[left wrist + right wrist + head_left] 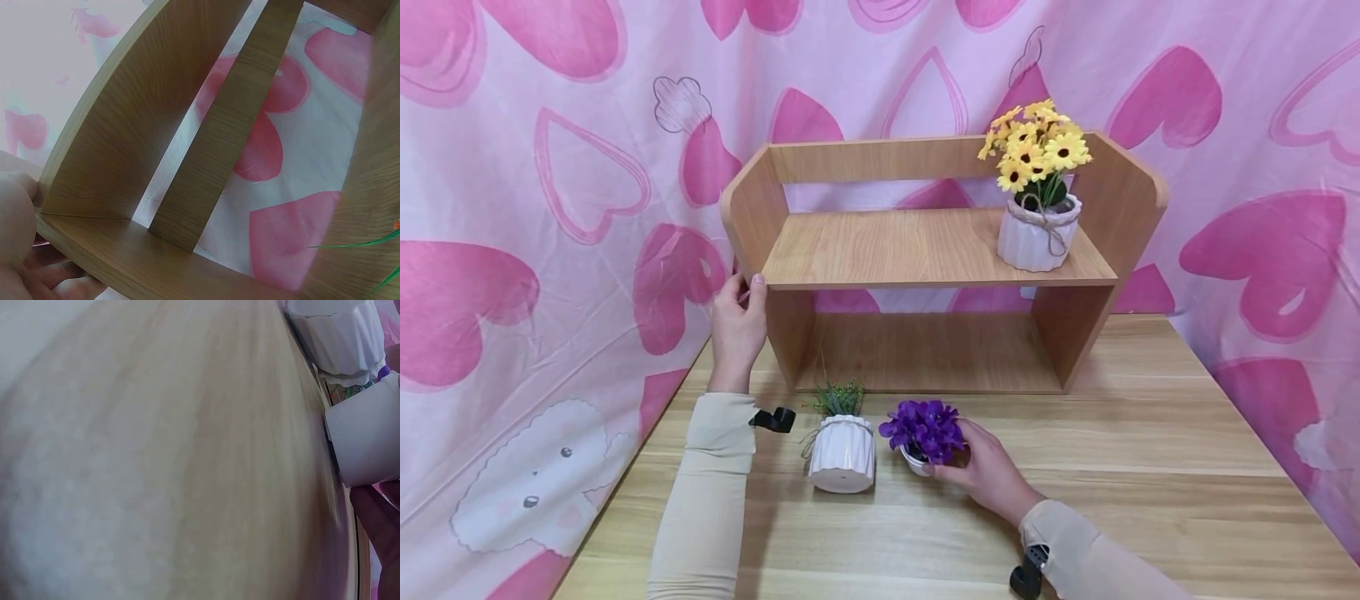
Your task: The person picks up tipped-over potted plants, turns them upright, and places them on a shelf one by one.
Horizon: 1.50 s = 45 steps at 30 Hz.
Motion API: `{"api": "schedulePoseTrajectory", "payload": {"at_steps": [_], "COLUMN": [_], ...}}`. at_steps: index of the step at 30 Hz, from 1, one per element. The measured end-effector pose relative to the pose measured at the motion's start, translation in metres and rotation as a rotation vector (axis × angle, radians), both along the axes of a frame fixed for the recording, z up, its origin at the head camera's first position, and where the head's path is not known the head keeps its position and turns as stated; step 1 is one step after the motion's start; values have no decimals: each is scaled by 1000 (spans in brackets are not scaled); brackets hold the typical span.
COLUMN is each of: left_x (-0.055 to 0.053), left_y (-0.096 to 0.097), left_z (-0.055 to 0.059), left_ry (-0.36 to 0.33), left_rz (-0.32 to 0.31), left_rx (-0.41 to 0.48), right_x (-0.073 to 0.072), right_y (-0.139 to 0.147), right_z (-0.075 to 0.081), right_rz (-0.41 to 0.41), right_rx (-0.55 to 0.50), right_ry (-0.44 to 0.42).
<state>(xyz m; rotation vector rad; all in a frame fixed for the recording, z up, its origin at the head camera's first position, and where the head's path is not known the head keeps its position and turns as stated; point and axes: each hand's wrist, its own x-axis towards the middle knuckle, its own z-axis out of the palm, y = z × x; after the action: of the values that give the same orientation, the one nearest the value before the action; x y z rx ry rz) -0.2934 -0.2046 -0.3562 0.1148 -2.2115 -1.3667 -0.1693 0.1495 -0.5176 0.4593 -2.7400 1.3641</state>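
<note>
wooden table (1180, 475), purple-flowered pot (922, 432) between right-hand fingers (976, 433)

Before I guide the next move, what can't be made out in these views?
Purple plant's pot: head view, mostly hidden by its blooms and the right hand.
Left hand: left wrist view, cut off by the left edge.
Tabletop grain: right wrist view, blurred.

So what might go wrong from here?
The purple-flowered pot in the right hand could bump the nearby green plant pot, which lies tipped, base showing, and might roll. The left hand grips the side of the shelf; a tug could perhaps topple the yellow-flowered pot on it.
</note>
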Motion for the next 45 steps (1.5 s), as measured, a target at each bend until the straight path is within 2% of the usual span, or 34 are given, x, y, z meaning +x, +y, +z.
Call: {"api": "schedulePoseTrajectory", "payload": {"at_steps": [8, 14, 24, 31, 45], "left_x": [0, 0, -1, 0, -1], "left_y": [-1, 0, 0, 1, 1], "left_z": [0, 0, 0, 0, -1], "left_ry": [-18, -28, -25, -40, -21], "left_rz": [-1, -1, 2, -2, 3], "left_rx": [-5, -3, -1, 6, -4], "right_x": [0, 1, 0, -1, 0], "right_y": [2, 2, -4, -7, -6], "right_z": [-4, -8, -15, -14, -8], "right_rz": [-2, 3, 25, 33, -1], "right_rx": [-7, -52, -172, -194, -228], "right_ry": [52, -17, -59, -97, -87]}}
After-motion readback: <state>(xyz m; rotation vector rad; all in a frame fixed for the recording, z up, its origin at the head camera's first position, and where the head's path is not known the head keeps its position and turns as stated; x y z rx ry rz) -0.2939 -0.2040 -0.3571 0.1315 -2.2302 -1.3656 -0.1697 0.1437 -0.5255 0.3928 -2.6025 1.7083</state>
